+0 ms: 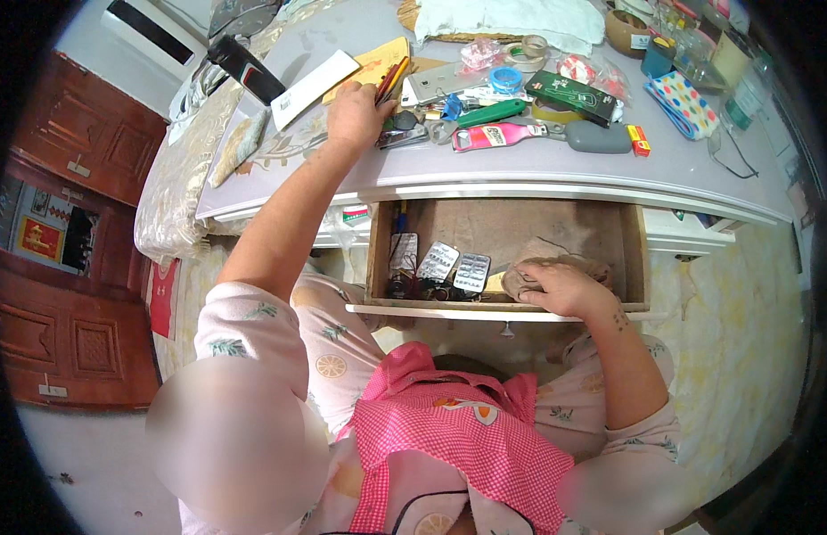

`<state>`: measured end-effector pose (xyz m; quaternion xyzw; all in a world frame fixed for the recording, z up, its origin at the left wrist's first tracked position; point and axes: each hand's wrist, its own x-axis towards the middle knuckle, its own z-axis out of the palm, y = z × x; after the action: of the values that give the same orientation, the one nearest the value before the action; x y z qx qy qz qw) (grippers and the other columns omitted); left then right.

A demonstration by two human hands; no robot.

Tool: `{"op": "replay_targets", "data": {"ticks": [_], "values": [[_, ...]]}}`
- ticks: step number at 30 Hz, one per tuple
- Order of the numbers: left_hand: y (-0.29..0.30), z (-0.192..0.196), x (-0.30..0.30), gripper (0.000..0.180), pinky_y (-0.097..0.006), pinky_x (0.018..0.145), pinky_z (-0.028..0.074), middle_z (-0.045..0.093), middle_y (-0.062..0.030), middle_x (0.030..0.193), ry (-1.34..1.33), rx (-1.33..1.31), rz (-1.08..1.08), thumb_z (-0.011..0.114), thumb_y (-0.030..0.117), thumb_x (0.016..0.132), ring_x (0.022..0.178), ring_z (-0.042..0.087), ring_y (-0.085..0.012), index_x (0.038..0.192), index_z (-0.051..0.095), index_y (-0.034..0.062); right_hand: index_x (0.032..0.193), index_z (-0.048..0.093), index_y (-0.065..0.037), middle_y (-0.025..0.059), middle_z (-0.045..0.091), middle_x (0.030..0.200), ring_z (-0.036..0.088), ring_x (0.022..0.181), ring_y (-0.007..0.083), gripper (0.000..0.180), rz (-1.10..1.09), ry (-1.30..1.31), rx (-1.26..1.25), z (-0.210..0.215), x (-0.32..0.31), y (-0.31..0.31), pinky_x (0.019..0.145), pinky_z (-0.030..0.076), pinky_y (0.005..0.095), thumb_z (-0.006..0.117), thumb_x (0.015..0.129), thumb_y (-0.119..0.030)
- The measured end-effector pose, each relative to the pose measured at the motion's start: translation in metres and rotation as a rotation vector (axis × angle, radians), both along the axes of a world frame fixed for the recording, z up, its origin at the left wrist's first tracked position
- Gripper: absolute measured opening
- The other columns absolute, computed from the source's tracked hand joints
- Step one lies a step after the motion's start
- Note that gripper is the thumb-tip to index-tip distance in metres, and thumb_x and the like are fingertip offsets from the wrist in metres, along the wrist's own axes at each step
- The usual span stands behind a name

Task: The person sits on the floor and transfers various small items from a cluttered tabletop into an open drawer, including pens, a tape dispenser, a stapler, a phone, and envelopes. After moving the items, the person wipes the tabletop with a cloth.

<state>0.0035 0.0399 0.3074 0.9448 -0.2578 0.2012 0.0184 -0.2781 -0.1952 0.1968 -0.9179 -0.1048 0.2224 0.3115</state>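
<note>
Over the tabletop, my left hand (357,113) is closed around a few pens (394,76), red and yellow, whose ends stick up past the fingers. Under and beside it lie a yellow envelope (369,67) and small clutter. My right hand (560,287) is down in the pulled-out wooden drawer (520,218), its fingers curled onto a crumpled brown cloth (587,265) at the front right. In the drawer's left part are several silver blister packs (438,261) with dark tangled items around them.
Near the table's front edge are a pink-handled tool (495,135), a green-handled tool (491,112), a grey case (598,137), a dark green box (571,96) and blue tape (505,79). A dark bottle (244,69) lies far left; a polka-dot cloth (681,105) lies right.
</note>
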Motion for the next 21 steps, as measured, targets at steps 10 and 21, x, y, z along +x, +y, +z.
{"op": "replay_targets", "data": {"ticks": [10,21], "values": [[0.002,-0.007,0.028,0.022,-0.042,0.078,0.049,0.065,-0.0219,0.088,0.172,-0.066,0.038,0.061,0.015,0.081,0.084,0.064,-0.0340,0.093,0.063,-0.0031,0.123,0.048,-0.003,0.0239,0.055,0.120,0.053,0.110,0.0382,0.049,0.002,-0.011,0.029,-0.003,0.000,0.001,0.092,0.043,0.0433,0.056,0.085,-0.035],[0.038,0.008,-0.010,0.022,-0.030,0.067,0.049,0.064,-0.0122,0.080,0.230,-0.588,-0.010,0.060,0.014,0.085,0.071,0.060,-0.0173,0.098,0.060,-0.0041,0.125,0.048,-0.003,0.0229,0.056,0.119,0.054,0.109,0.0378,0.050,0.011,-0.049,0.031,-0.003,0.000,0.002,0.092,0.043,0.0410,0.057,0.086,-0.033]]}}
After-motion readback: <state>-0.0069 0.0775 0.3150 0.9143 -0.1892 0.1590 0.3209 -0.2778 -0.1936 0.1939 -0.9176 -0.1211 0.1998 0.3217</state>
